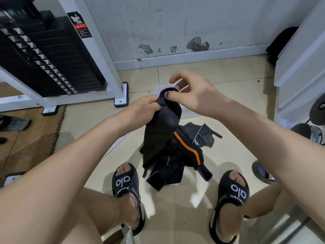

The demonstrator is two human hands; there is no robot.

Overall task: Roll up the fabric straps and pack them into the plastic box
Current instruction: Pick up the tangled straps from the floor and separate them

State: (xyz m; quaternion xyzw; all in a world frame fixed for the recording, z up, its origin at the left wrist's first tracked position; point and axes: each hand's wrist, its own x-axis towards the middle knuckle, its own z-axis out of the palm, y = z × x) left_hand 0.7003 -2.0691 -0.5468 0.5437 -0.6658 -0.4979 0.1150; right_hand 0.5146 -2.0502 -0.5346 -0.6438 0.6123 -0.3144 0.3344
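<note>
Left fingers (154, 103): curled and pinching the upper left edge of the black strap (161, 134), holding its top steady.
Right fingers (171, 95): thumb and forefinger pinch the rolled top end of the same strap; the other fingers are loosely bent above it.
Left hand (142, 110): left of the strap, wrist low.
Right hand (193, 92): right of the strap and slightly farther.
Strap in hand: held in the air between the hands, its top just turned over into a small curl, the long tail hanging down toward the pile.
Pile of straps (181, 155): lying in a heap on the floor (228, 155) between the two sandals (126, 184), one with an orange stripe (188, 147); none of them looks rolled.
Plastic box (162, 88): a pale rim shows on the floor beyond the hands, mostly hidden by them; what is in it cannot be told.
Step in hand: starting the roll, I judge; packing looks barely begun.
Doing it well: keep the first turn tight and square to the edges, let the left fingers feed the tail under light tension, and keep the tail clear of the pile so it does not snag.
Risk: a slanted first turn would probably spiral into a cone and come loose in the box.
</note>
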